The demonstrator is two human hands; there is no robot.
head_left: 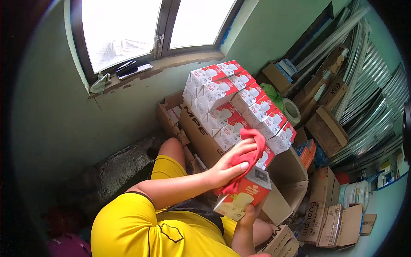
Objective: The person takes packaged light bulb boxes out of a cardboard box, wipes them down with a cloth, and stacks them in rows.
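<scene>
My left hand point(231, 167) is closed around a crumpled red cloth point(257, 145) and presses it against the top and side of a small box. From below, my right hand point(249, 215) grips this red-and-white box point(246, 195), thumb on its near face. The box is tilted in front of my lap and has a lamp-like picture and a dark square code printed on it. Just beyond my hands, several similar red-and-white boxes point(219, 91) are stacked in rows on a large brown carton point(195, 132). Part of the stack is hidden behind the cloth.
An open carton point(291, 171) stands right of the stack. More cartons point(319, 205), a coil of tubing point(354, 195) and long bundled clear strips point(368, 107) crowd the right side. A window point(124, 30) with dark items point(128, 68) on its sill is ahead.
</scene>
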